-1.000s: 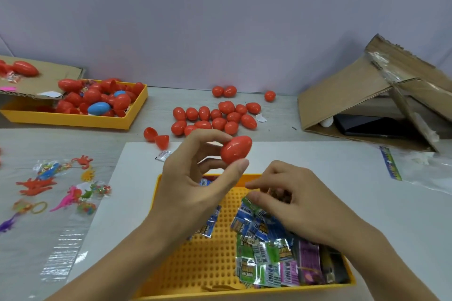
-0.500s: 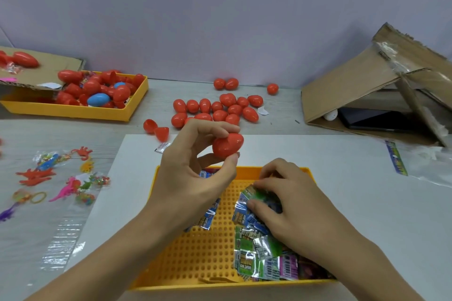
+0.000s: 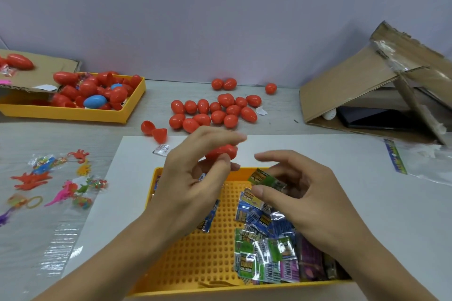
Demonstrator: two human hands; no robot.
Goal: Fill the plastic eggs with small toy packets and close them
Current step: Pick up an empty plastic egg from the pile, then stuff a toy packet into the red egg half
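View from my head, looking down at a work table w/ both my bare hands over a yellow pegboard tray (image 3: 186, 261) that sits on a white sheet (image 3: 367, 203). My left hand (image 3: 193, 183) is raised above the tray's far edge, fingers & thumb curled round a red plastic egg (image 3: 223, 151); the egg looks closed, though my fingers cover part of it so I can't be sure of the seam. My right hand (image 3: 310, 195), just beside it, pinches one small green toy packet (image 3: 265, 178) between thumb & fingers, lifted clear of the pile of packets (image 3: 266, 249) heaped in the tray's right half. So I judge I'm at the start of a fill: egg in one hand, packet in the other, nothing inside yet. Next move, as I read it, needs the egg split open, prob. w/ help from the right fingers while they keep the packet, then the packet folded or tucked small enough to fit, then the halves pressed shut. Farther back on the table lies a cluster of closed red eggs (image 3: 215, 112), & nearer me two open red halves (image 3: 154, 131). Back left, a second yellow tray (image 3: 73, 115) holds more red eggs & one blue egg (image 3: 95, 101). Left of the sheet, loose rubbery toys (image 3: 49, 183) in clear wrap; right rear, a tipped cardboard box (image 3: 362, 90).
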